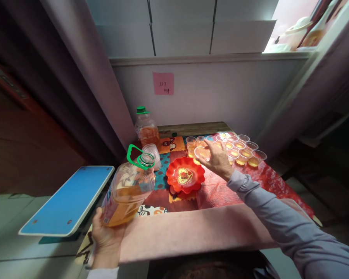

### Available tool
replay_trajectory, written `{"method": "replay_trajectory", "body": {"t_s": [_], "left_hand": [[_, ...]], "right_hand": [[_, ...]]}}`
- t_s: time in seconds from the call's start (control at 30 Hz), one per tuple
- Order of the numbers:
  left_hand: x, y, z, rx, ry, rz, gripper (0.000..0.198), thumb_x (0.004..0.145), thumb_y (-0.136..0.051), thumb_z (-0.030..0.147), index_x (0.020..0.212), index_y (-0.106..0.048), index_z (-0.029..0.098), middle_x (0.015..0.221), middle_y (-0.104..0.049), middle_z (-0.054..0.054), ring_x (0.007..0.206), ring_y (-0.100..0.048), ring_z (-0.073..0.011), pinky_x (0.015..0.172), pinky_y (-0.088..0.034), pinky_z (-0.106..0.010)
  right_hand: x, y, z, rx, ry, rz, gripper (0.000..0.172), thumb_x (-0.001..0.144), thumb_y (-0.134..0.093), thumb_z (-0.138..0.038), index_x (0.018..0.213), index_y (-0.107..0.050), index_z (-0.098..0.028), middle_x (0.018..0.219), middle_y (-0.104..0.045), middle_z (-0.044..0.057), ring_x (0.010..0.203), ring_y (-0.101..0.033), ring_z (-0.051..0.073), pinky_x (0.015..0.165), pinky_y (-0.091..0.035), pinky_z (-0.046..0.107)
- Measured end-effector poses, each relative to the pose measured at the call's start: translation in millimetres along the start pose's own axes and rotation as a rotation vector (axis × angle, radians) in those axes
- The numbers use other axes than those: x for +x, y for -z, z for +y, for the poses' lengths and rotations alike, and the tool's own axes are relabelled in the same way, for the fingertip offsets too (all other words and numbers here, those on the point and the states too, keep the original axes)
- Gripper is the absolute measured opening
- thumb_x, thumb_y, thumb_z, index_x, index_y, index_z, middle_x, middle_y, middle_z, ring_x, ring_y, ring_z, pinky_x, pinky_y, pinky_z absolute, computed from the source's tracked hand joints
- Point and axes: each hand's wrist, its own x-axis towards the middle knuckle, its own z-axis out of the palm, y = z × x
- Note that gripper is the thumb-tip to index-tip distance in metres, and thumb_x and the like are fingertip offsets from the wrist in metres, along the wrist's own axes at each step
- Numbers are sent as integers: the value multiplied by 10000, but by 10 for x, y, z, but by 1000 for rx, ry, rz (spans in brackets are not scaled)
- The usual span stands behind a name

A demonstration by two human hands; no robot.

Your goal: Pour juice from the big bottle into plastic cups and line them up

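Observation:
My left hand [106,240] supports a large clear plastic jug [128,193] from below, its fingers partly hidden behind it. The jug leans to the right, holds amber liquid in its lower part, and has an uncapped mouth with a green handle ring [136,158]. My right hand [218,159] pinches a clear plastic cup [203,154] by its rim, thumb in front and fingers behind. Several similar cups with amber liquid [246,154] stand in rows beyond and to the right of that hand. Below the held cup lies a red scalloped dish [174,170] with a gold heart.
A second jug [147,131] with a green cap stands at the back left, near a stack of clear cups [153,154]. A pink cloth [197,230] covers the table's front edge. To the left is a blue stool [68,199]. A pink note [163,83] hangs on the wall.

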Motion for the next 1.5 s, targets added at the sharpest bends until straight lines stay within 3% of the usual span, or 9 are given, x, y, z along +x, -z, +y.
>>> {"method": "replay_trajectory", "body": {"t_s": [0.17,0.3,0.57,0.83,0.97,1.13,1.27,1.37,1.5], "left_hand": [[10,36,-18,-22,22,-41,603,829,-686,565,1308,-759,205,1130,-819,-111,1008,-744,-346,851,-639,-494],[-2,25,-22,15,-2,-34,616,845,-673,596,1339,-754,238,1180,-814,-89,1123,-725,-362,888,-637,-497],[0,2,12,16,28,3,492,905,-579,582,1203,-788,250,1129,-827,-84,1047,-739,-357,724,-655,-460],[20,41,-32,80,-32,3,538,819,-652,598,1214,-808,267,1157,-817,-78,1213,-692,-385,857,-645,-515],[49,71,-21,47,-32,-9,557,814,-679,563,1277,-781,270,1143,-819,-76,1149,-717,-370,887,-638,-530],[56,57,-6,7,-5,-13,541,827,-656,554,1252,-787,246,1097,-831,-88,997,-746,-331,778,-646,-466],[16,30,-11,43,-19,18,532,858,-635,577,1247,-792,249,1097,-833,-76,962,-745,-301,812,-638,-458],[-26,7,-8,27,5,15,521,869,-639,575,1231,-792,233,1098,-830,-96,965,-756,-317,812,-635,-471],[-75,-32,3,-15,24,46,473,867,-654,563,1163,-796,222,1039,-828,-109,906,-765,-333,759,-636,-483]], "right_hand": [[-95,78,582,-121,-11,-6,827,980,-647,-631,1619,-484,-133,1206,-805,210,1165,-738,411,1267,-227,748],[-223,41,845,-172,-61,-28,793,992,-610,-653,1574,-529,-120,1180,-808,222,1156,-735,421,1256,-236,746],[-359,-60,1013,-224,-106,-42,721,998,-614,-593,1539,-563,-120,1222,-816,226,1316,-670,446,1278,-141,771],[-375,-101,1137,-298,-89,-77,736,1039,-547,-613,1548,-562,-82,1283,-798,252,1430,-596,467,1274,-120,787],[-378,-100,1136,-317,-76,-94,699,1047,-542,-590,1542,-578,-98,1378,-763,256,1447,-589,464,1278,-92,796],[-383,-58,1078,-328,-92,-95,699,1041,-565,-603,1548,-583,-122,1449,-723,269,1472,-564,490,1258,-149,818],[-262,18,867,-258,-58,-19,687,1055,-575,-609,1523,-602,-106,1474,-700,285,1466,-562,491,1277,-161,795],[-46,39,509,-133,47,-28,551,1081,-593,-530,1481,-658,-157,1388,-754,225,1327,-667,416,1264,-334,686],[332,-57,-209,68,229,-141,332,1107,-601,-384,1356,-756,-226,1326,-777,152,1208,-727,319,1077,-566,469]]}}
